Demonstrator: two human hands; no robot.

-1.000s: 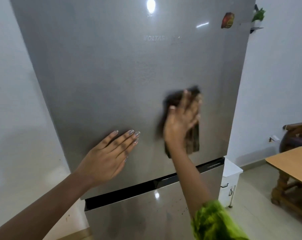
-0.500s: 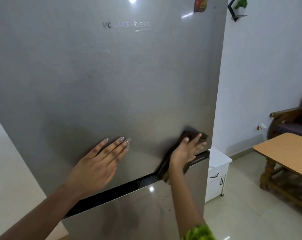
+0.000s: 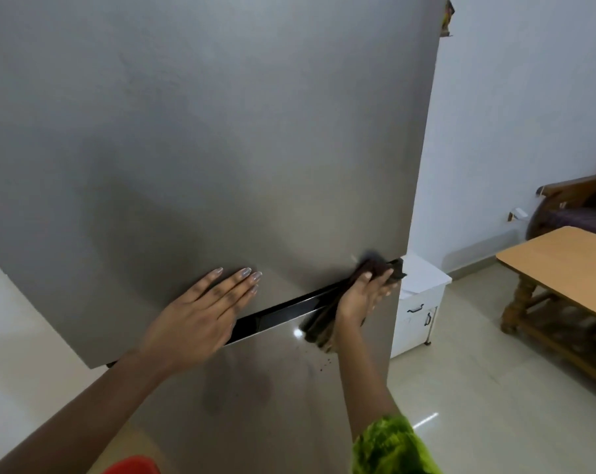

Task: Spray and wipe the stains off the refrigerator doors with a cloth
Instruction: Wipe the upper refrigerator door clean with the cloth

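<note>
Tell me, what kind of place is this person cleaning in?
Most likely a home, probably an open kitchen and living area. A tall steel refrigerator has a dark cloth pressed to it, a wooden table stands on the tiled floor, and a wooden armchair sits by the wall.

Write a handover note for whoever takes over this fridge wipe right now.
Left hand: flat on the upper door, near its bottom edge, holding nothing.
Right hand: presses the dark cloth on the upper door's lower right corner; cloth hangs over the gap.
Done: upper door shows no plain stains.
To do: dark specks on the lower door, just under the cloth. Spray bottle not in view.
</note>
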